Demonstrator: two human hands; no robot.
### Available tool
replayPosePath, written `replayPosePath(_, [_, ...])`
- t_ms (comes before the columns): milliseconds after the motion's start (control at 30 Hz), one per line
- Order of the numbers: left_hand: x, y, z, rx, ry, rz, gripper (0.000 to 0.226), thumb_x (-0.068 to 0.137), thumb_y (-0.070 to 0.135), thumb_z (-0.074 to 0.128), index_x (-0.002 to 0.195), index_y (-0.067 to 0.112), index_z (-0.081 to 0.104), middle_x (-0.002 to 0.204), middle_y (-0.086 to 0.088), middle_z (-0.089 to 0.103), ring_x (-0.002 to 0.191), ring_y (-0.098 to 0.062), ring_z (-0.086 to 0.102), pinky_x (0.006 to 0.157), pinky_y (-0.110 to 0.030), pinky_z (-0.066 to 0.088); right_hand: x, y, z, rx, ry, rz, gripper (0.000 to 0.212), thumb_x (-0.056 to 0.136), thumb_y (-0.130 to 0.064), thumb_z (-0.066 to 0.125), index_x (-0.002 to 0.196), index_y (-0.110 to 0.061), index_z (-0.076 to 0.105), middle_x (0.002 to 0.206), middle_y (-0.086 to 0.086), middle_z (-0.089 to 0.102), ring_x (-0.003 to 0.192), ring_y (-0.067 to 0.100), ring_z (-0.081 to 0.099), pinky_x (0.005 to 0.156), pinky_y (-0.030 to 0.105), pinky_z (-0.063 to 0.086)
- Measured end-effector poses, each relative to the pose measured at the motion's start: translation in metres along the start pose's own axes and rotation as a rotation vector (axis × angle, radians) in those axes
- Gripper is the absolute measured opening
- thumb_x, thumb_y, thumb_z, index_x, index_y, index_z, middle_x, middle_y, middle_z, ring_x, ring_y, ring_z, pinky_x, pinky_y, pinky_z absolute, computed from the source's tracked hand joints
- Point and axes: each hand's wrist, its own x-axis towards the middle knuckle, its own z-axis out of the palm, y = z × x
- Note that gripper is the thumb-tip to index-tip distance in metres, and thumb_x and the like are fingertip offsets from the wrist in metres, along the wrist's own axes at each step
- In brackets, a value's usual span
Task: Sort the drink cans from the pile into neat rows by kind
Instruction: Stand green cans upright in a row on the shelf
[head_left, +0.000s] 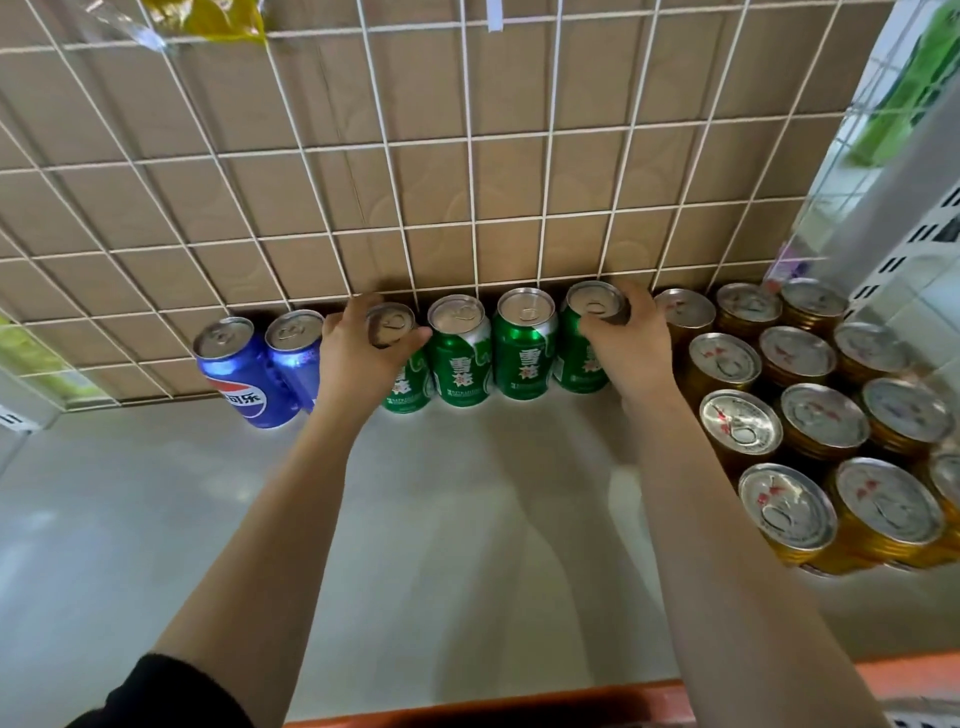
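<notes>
Four green cans stand upright in a row at the back of a pale shelf, against a white wire grid backed with cardboard. The left hand has its grip clamped on the leftmost green can, and the right hand is wrapped around the rightmost one's top. Two blue cans stand just left of the row, and a block of gold cans fills the right side.

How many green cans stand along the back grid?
4, side by side: one under the left hand at, two free at and, one under the right hand at. None seems hidden.
</notes>
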Motion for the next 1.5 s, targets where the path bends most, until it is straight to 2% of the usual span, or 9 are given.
replayPosePath(100, [-0.002, -0.003, -0.003, 0.063, -0.089, -0.006, 0.064, 0.080, 0.038, 0.070, 0.136, 0.021, 0.043, 0.126, -0.014, 0.055, 0.117, -0.031, 0.050, 0.098, -0.039, 0.042, 0.000, 0.002, -0.002, -0.068, -0.014, -0.012, 0.065, 0.075, -0.040, 0.070, 0.132, -0.020, 0.046, 0.128, 0.008, 0.053, 0.117, 0.027, 0.049, 0.099, 0.039, 0.041])
replayPosePath(200, [-0.008, 0.000, -0.003, 0.059, -0.112, -0.052, 0.077, 0.081, 0.024, 0.072, 0.142, 0.012, 0.026, 0.135, -0.018, 0.046, 0.124, -0.034, 0.043, 0.100, -0.038, 0.036, 0.000, 0.005, 0.000, -0.181, 0.050, -0.051, 0.064, 0.079, -0.040, 0.070, 0.135, -0.020, 0.044, 0.134, 0.012, 0.044, 0.115, 0.029, 0.049, 0.086, 0.026, 0.036])
replayPosePath(333, [-0.013, 0.003, 0.001, 0.041, -0.061, -0.130, 0.063, 0.081, 0.023, 0.072, 0.126, 0.000, 0.036, 0.126, -0.022, 0.053, 0.115, -0.037, 0.048, 0.080, -0.031, 0.035, 0.002, 0.003, 0.000, -0.246, 0.080, -0.104, 0.062, 0.079, -0.040, 0.070, 0.131, -0.017, 0.048, 0.129, 0.011, 0.050, 0.111, 0.028, 0.051, 0.082, 0.027, 0.038])
replayPosePath(433, [-0.018, 0.001, 0.003, 0.025, -0.047, -0.148, 0.060, 0.082, 0.025, 0.071, 0.123, 0.000, 0.037, 0.126, -0.021, 0.054, 0.114, -0.036, 0.049, 0.075, -0.025, 0.031, 0.001, 0.004, -0.002, -0.252, 0.086, -0.104, 0.063, 0.077, -0.041, 0.072, 0.130, -0.017, 0.049, 0.128, 0.012, 0.051, 0.112, 0.027, 0.050, 0.081, 0.026, 0.036])
replayPosePath(700, [-0.033, -0.005, 0.004, 0.021, -0.111, -0.120, 0.087, 0.087, 0.024, 0.065, 0.149, 0.007, 0.006, 0.144, -0.020, 0.038, 0.130, -0.036, 0.038, 0.101, -0.037, 0.032, -0.023, 0.001, 0.006, -0.256, 0.070, -0.046, 0.081, 0.080, -0.038, 0.070, 0.144, -0.012, 0.027, 0.144, 0.012, 0.035, 0.129, 0.028, 0.040, 0.100, 0.034, 0.038])
replayPosePath(800, [-0.042, -0.006, 0.002, 0.002, -0.122, -0.102, 0.087, 0.086, 0.024, 0.065, 0.149, 0.007, 0.006, 0.147, -0.016, 0.036, 0.132, -0.034, 0.036, 0.099, -0.033, 0.029, -0.037, 0.003, 0.007, -0.251, 0.038, 0.010, 0.083, 0.084, -0.036, 0.067, 0.146, -0.011, 0.019, 0.146, 0.013, 0.031, 0.132, 0.029, 0.036, 0.104, 0.037, 0.035])
replayPosePath(1067, [-0.070, -0.029, 0.001, -0.050, -0.142, 0.003, 0.083, 0.085, 0.024, 0.066, 0.148, 0.005, 0.014, 0.148, -0.013, 0.034, 0.135, -0.029, 0.033, 0.106, -0.033, 0.027, -0.095, 0.036, 0.000, -0.213, -0.027, 0.126, 0.062, 0.091, -0.035, 0.057, 0.142, -0.010, 0.031, 0.138, 0.008, 0.047, 0.124, 0.026, 0.047, 0.095, 0.033, 0.039])
replayPosePath(1233, [-0.097, -0.043, -0.006, -0.089, -0.188, -0.028, 0.086, 0.086, 0.027, 0.066, 0.149, 0.009, 0.010, 0.152, -0.014, 0.025, 0.135, -0.032, 0.033, 0.110, -0.046, 0.031, -0.112, 0.060, -0.022, -0.048, -0.015, 0.149, 0.061, 0.093, -0.019, 0.055, 0.145, -0.008, 0.024, 0.136, 0.006, 0.050, 0.121, 0.017, 0.048, 0.097, 0.026, 0.037])
replayPosePath(1500, [-0.150, -0.039, -0.042, -0.055, -0.125, -0.046, 0.084, 0.088, 0.029, 0.062, 0.150, 0.010, 0.008, 0.153, -0.013, 0.024, 0.137, -0.030, 0.031, 0.111, -0.043, 0.029, -0.114, 0.066, -0.026, 0.051, -0.091, 0.104, 0.066, 0.094, -0.009, 0.051, 0.148, -0.009, 0.015, 0.148, 0.010, 0.036, 0.132, 0.020, 0.040, 0.103, 0.026, 0.032])
